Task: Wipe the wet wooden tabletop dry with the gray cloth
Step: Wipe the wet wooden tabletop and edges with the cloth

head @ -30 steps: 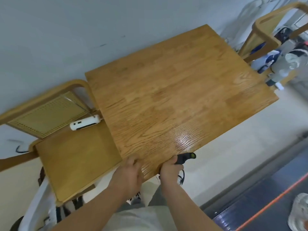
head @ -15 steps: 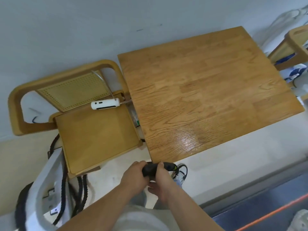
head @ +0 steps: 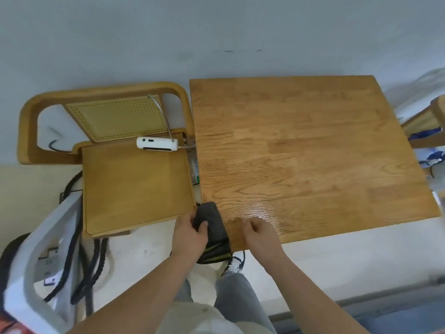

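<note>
The wooden tabletop (head: 308, 150) fills the right half of the view, with a shiny wet patch near its front left corner. A folded gray cloth (head: 212, 222) lies over that corner, its lower end hanging off the edge. My left hand (head: 190, 233) grips the cloth from the left, thumb on top. My right hand (head: 258, 233) hovers just right of the cloth at the table's front edge, fingers loosely curled and holding nothing.
A wooden chair (head: 134, 179) stands left of the table, with a white device (head: 157, 143) and its cable on the seat. Black cables (head: 77, 261) and a white frame (head: 43, 261) lie on the floor at left. Another chair (head: 428, 126) sits at right.
The view swung left. Both hands held the cloth below the table edge; now the left hand has brought it up onto the front left corner and the right hand has let go.
</note>
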A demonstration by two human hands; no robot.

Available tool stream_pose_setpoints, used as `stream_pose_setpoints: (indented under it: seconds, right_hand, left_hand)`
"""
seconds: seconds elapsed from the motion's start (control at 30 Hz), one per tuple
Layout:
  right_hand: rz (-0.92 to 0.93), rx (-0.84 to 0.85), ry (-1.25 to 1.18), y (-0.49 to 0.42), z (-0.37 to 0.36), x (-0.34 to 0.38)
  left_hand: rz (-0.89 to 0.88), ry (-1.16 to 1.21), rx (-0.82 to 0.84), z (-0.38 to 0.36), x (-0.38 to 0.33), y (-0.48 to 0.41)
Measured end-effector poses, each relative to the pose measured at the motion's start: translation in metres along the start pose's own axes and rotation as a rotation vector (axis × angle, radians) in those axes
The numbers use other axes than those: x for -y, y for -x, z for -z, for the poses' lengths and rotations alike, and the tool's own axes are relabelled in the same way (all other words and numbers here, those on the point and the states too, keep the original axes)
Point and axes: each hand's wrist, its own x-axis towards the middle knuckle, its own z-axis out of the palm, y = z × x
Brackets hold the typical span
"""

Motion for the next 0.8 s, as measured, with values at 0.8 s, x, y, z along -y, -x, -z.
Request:
stream_pose_setpoints:
  seconds: [0.8]
  right_hand:
    - [0.313, 0.325, 0.453, -0.108, 0.027, 0.084]
  left_hand:
    - [0.099, -0.031, 0.019, -0.034, -0.030, 0.008]
